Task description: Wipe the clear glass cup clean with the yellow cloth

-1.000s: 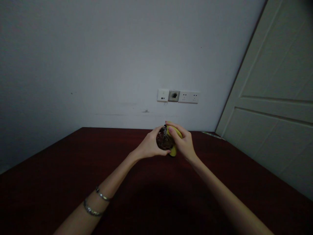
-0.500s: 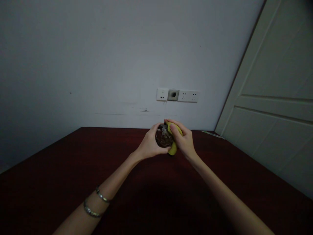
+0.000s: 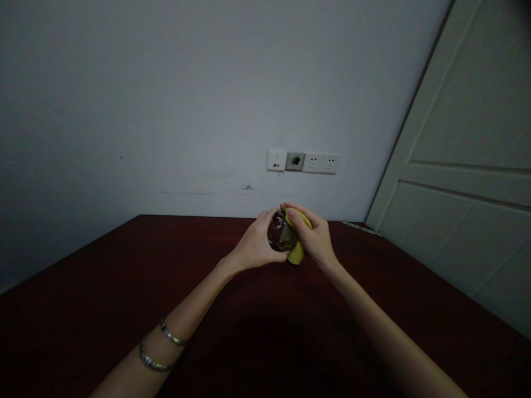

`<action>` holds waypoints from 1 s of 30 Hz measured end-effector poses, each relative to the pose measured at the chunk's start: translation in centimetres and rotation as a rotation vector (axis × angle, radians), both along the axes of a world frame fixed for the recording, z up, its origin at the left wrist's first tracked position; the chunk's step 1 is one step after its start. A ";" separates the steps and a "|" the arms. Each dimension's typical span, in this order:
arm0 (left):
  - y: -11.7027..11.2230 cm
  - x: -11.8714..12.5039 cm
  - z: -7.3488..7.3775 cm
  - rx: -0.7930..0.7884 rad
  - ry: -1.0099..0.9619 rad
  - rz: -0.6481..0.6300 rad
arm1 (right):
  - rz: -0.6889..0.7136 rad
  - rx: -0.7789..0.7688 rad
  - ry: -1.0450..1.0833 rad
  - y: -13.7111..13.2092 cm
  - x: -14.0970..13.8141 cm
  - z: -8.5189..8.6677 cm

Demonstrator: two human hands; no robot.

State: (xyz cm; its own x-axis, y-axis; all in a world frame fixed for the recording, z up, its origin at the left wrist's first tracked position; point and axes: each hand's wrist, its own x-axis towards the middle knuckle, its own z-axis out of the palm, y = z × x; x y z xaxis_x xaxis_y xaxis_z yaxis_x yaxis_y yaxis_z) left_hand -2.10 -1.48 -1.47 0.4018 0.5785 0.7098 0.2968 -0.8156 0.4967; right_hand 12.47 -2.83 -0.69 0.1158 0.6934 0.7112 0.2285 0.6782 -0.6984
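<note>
My left hand (image 3: 254,246) is curled round a small clear glass vessel (image 3: 280,239), held above the dark red table (image 3: 124,287). My right hand (image 3: 316,241) presses a yellow sponge-like pad (image 3: 297,253) against the glass, fingers wrapped over it. The two hands meet near the table's far middle, just in front of the wall. Two silver bracelets (image 3: 164,345) sit on my left wrist.
A white wall rises behind the table with a row of sockets and switches (image 3: 302,162). A pale panelled door (image 3: 464,182) stands at the right, close to the table's right edge. A thin flat strip (image 3: 360,227) lies at the far right corner.
The hands stay in nearly the same spot; the glass has turned slightly in my left hand and the yellow pad has shifted a little against it.
</note>
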 end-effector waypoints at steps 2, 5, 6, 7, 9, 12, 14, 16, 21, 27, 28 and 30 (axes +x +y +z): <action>0.0 0.0 -0.1 -0.028 0.015 0.016 | -0.010 -0.001 -0.016 0.1 0.0 0.0; 0.1 -0.1 -0.3 -0.146 0.035 0.032 | -0.064 0.183 -0.193 -0.4 -0.1 -0.3; 0.2 -0.2 -0.4 -0.180 0.033 0.031 | -0.064 0.247 -0.272 -0.6 -0.1 -0.5; 0.2 -0.2 -0.4 -0.202 0.023 0.028 | -0.052 0.297 -0.345 -0.8 -0.1 -0.6; 0.3 -0.3 -0.4 -0.209 -0.011 0.025 | -0.013 0.337 -0.426 -0.9 -0.1 -0.8; 0.3 -0.3 -0.3 -0.185 -0.015 0.025 | -0.013 0.273 -0.325 -0.6 -0.2 -0.9; 0.2 -0.3 -0.2 -0.169 0.011 0.023 | -0.028 0.183 -0.178 -0.2 -0.2 -0.9; 0.2 -0.2 -0.2 -0.162 0.027 0.031 | -0.028 0.119 -0.087 0.0 -0.3 -0.9; 0.4 -0.3 -0.5 -0.224 0.050 0.065 | -0.033 0.256 -0.287 -0.6 -0.2 -0.9; 0.3 -0.4 -0.3 -0.256 -0.026 -0.044 | 0.002 0.202 -0.197 -0.6 0.0 -0.4; 0.3 -0.4 -0.2 -0.284 -0.053 -0.076 | 0.001 0.140 -0.121 -0.4 0.1 -0.3; 0.2 -0.3 -0.1 -0.361 -0.124 -0.157 | 0.020 0.029 0.002 -0.1 0.2 -0.1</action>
State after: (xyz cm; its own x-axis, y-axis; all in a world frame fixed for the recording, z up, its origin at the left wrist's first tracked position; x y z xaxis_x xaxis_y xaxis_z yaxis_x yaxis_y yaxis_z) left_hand -2.35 -1.29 -1.62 0.4292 0.7377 0.5211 0.1032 -0.6133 0.7831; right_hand 12.64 -2.97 -0.84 0.1037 0.6747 0.7307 0.2133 0.7025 -0.6790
